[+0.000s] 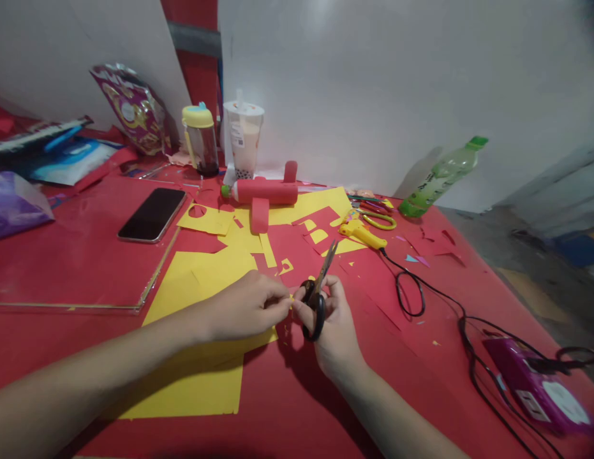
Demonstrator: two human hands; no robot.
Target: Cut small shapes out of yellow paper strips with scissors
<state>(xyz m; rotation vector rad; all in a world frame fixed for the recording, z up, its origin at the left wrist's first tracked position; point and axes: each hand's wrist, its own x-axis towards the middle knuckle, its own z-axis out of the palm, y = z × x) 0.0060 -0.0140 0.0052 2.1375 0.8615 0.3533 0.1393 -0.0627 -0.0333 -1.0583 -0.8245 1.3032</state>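
Right hand (332, 322), fingers curled round black-handled scissors (320, 280); left hand (251, 306), fingertips pinched on a tiny yellow piece (291, 301) above the tabletop (287, 414); red tube (275, 192) already formed, remainder I cannot judge.

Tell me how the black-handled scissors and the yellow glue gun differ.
The black-handled scissors are held in the right hand, while the yellow glue gun lies among paper scraps on the red table. The scissors' blades point upward; the glue gun rests on its side. The scissors have no cord, whereas a black cord trails from the glue gun. Both are handheld tools.
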